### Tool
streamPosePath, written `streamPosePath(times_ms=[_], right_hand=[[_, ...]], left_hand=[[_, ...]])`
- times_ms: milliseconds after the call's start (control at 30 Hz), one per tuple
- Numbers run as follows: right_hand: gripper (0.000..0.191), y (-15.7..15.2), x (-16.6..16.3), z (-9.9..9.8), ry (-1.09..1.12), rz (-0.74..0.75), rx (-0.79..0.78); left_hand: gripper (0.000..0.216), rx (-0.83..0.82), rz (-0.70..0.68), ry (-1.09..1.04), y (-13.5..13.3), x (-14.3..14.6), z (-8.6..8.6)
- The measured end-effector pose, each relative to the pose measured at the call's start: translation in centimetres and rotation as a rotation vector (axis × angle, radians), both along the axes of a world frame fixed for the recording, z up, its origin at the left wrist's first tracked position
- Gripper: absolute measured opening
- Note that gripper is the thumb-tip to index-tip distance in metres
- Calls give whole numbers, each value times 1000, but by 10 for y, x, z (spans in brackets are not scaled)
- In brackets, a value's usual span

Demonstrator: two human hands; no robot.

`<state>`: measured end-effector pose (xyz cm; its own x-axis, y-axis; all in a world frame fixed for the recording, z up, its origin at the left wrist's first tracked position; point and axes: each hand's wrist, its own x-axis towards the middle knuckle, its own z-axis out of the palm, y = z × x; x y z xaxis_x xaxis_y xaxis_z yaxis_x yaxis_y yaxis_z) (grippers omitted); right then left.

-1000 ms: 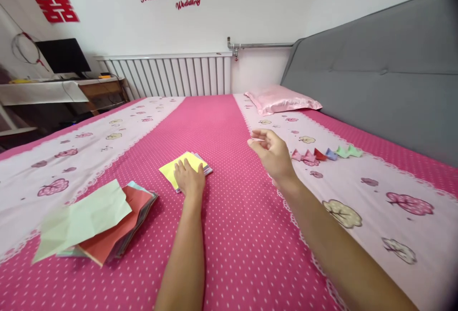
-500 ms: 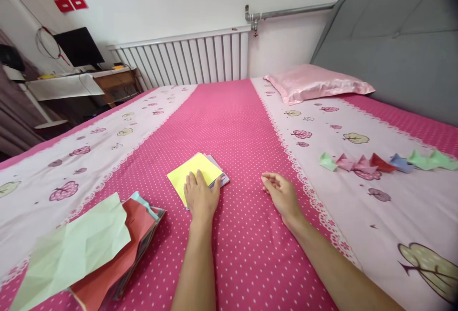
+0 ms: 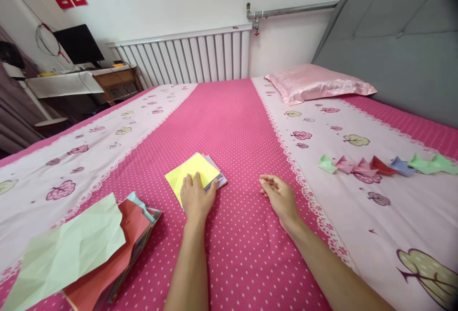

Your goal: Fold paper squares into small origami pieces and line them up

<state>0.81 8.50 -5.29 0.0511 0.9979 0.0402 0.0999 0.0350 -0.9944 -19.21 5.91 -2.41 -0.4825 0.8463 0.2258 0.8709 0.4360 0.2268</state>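
Note:
My left hand (image 3: 196,197) lies on a small stack of square paper, fingers stretched over the yellow sheet (image 3: 193,164) on top. Its thumb rests along the stack's right side, where lower sheets (image 3: 221,177) stick out. My right hand (image 3: 278,194) hovers just above or rests on the pink sheet to the right of the stack; which one I cannot tell. Its fingers are curled in toward the thumb, and nothing shows in them. Farther right stands a row of several folded paper pieces, among them a red one (image 3: 382,166) and a blue one (image 3: 401,166).
At lower left, a crumpled pale green sheet (image 3: 75,244) and a red sheet (image 3: 107,273) cover a thicker pile. A pink pillow (image 3: 318,83) lies by the grey headboard (image 3: 397,53). Beyond the bed (image 3: 222,115) are a radiator (image 3: 186,58) and a desk with a monitor (image 3: 79,44).
My left hand and the yellow-topped stack appear slightly farther left, along with a small shift of the view. My right hand keeps nearly the same pose.

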Motion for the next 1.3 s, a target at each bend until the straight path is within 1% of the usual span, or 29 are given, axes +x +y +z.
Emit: streamPosePath(times_ms=[167, 533, 700, 867, 1067, 1300], right_hand=[[36, 1, 0, -2, -4, -7, 4], [35, 1, 0, -2, -3, -1, 4], [35, 1, -1, -1, -4, -8, 3], [35, 0, 0, 0, -9, -9, 6], [34, -1, 0, 1, -14, 0, -11], [33, 0, -1, 0, -19, 5, -8]], left_hand=[[61, -12, 0, 18, -1, 1, 1], [59, -46, 45, -10, 0, 1, 4], [57, -50, 42, -15, 1, 0, 4], [58, -51, 39, -18, 1, -1, 3], [67, -27, 21, -27, 0, -1, 3], [61, -43, 35, -26, 1, -1, 4]])
